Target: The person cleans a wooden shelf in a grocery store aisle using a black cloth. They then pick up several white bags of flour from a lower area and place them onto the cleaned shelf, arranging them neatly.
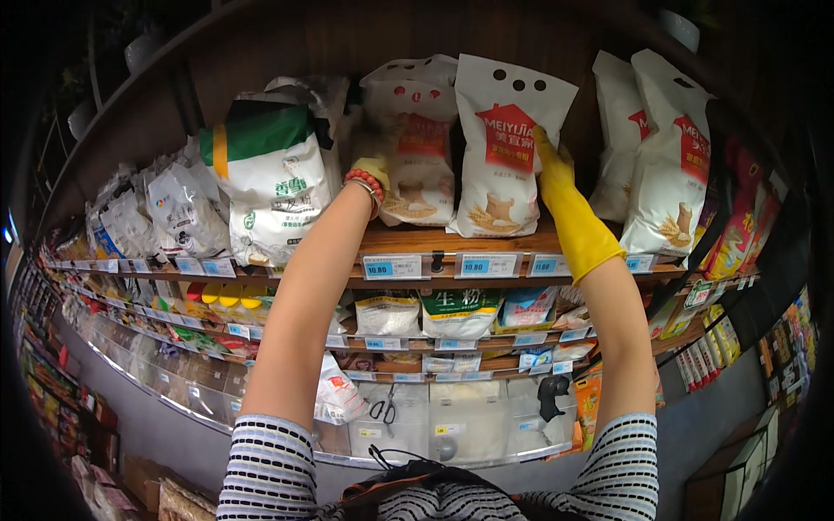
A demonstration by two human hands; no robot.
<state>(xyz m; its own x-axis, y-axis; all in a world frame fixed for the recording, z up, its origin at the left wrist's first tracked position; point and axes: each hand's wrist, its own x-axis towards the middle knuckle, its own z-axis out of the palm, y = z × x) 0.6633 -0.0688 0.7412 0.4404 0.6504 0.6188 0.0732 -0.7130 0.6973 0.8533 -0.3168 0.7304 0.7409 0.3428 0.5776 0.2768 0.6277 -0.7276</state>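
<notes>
Two white flour bags with red house-shaped prints stand side by side on the top shelf: a left flour bag (424,174) and a right flour bag (497,191). My right hand (559,169), in a long yellow rubber glove, grips the right bag's edge, thumb on its front. My left hand (372,172), with red beads at the wrist, reaches in at the left bag's left side. Some yellow shows on it, but its fingers are lost in shadow. Beside that wrist is a large white bag with a green top (278,191).
More white flour bags (673,165) stand to the right, and smaller clear-wrapped bags (187,204) to the left. Price tags line the wooden shelf edge (439,280). Lower shelves hold other packages, with clear bins (467,412) beneath. Scissors (382,406) hang by the bins.
</notes>
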